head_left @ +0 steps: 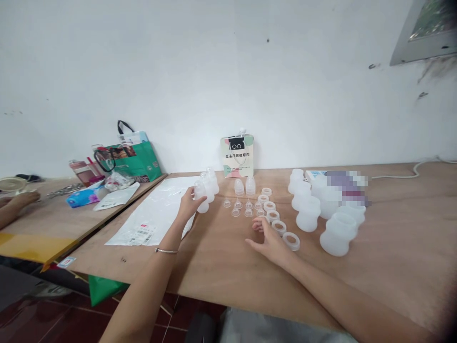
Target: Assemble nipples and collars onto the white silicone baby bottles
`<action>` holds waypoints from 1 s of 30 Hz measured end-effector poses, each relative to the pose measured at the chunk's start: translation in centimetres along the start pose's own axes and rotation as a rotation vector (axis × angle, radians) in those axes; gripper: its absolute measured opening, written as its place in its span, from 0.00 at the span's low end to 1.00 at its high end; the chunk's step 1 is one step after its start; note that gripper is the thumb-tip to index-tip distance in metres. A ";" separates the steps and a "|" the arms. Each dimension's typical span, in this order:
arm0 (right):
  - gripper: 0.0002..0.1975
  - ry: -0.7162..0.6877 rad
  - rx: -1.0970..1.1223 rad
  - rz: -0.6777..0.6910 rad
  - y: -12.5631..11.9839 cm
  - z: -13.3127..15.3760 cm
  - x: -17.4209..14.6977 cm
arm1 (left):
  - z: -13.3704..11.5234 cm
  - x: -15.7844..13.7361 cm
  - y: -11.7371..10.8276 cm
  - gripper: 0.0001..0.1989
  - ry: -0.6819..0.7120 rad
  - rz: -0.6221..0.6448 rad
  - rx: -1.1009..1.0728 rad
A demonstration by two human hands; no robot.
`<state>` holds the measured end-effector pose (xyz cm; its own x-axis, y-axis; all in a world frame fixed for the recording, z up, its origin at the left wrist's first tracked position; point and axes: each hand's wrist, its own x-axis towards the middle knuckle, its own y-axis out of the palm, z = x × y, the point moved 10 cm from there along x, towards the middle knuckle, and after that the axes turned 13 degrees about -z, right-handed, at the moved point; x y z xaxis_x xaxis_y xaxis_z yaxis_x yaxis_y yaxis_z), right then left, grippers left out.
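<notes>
My left hand [187, 204] is wrapped round a capped baby bottle [202, 204] at the left of the parts, with more capped bottles [210, 177] standing just behind it. Over the wooden table, my right hand [267, 242] is held with its fingers apart and nothing in them. Close by it lie several clear bottle nipples [249, 211] and a row of white collar rings [279, 227]. Two clear domed caps [250, 186] stand behind the nipples. To the right are several frosted bottle bodies [309, 214] without tops, upright in rows.
A white plastic mailer [150, 205] lies left of my hand. A paper bag [237, 157] stands against the wall. On the neighbouring table are a green bag [143, 159], a tissue pack [85, 193] and another person's hand [26, 198]. A white cable [403, 176] runs at back right.
</notes>
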<state>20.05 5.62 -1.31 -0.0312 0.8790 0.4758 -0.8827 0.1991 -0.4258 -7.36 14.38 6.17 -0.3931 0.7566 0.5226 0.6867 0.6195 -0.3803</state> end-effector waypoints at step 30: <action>0.02 -0.218 -0.303 -0.073 -3.2 0.7 2.2 | -7.5 -10.6 12.0 0.09 0.639 0.501 0.496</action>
<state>22.45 6.64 1.61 -0.1011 0.7517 0.6517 -0.7082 0.4057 -0.5778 9.66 12.20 1.79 0.3861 0.7920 0.4729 0.2889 0.3830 -0.8774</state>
